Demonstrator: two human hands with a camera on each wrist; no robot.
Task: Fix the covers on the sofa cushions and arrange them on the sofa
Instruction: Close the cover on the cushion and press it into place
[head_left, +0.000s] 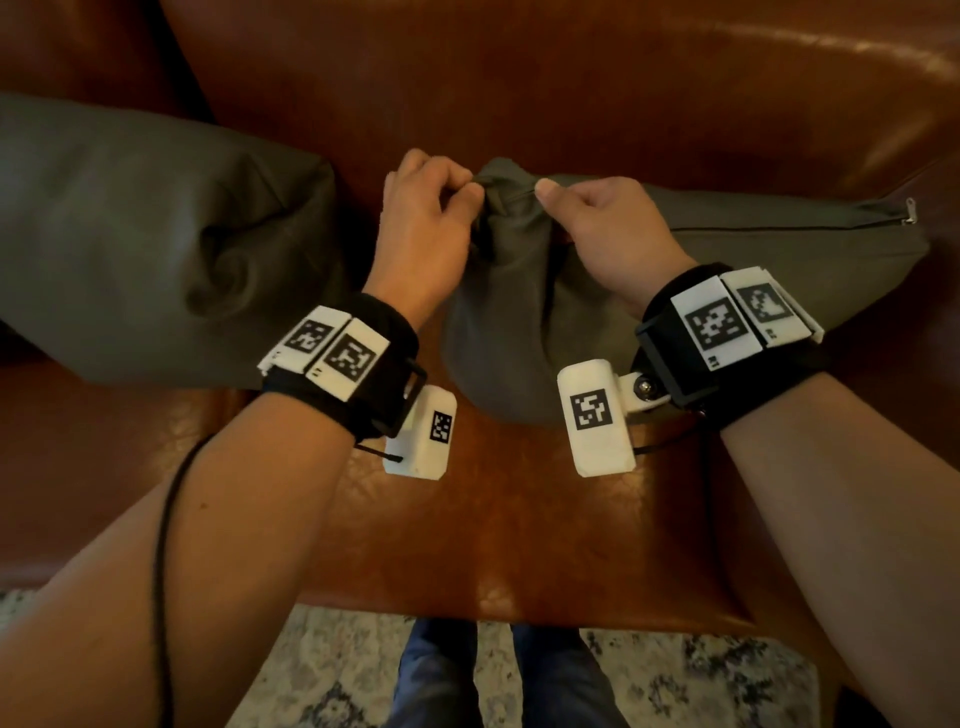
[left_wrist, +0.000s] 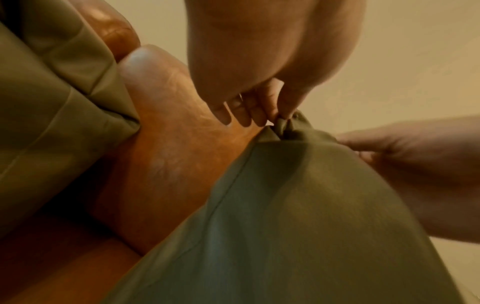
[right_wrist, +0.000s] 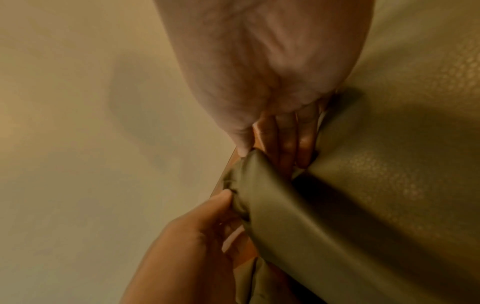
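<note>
An olive-green cushion (head_left: 753, 260) lies on the brown leather sofa seat (head_left: 467, 519), its zipper seam running to a metal pull (head_left: 910, 210) at the far right end. My left hand (head_left: 431, 208) pinches the bunched left corner of its cover (left_wrist: 283, 123). My right hand (head_left: 597, 218) grips the cover just right of that corner, thumb on the seam (right_wrist: 244, 152). A second olive cushion (head_left: 156, 234) lies on the seat to the left, touched by neither hand.
The sofa backrest (head_left: 571, 78) rises right behind both cushions. A patterned rug (head_left: 337, 675) and my legs in blue trousers (head_left: 498, 675) show below the seat's front edge. A black cable (head_left: 161, 545) hangs along my left forearm.
</note>
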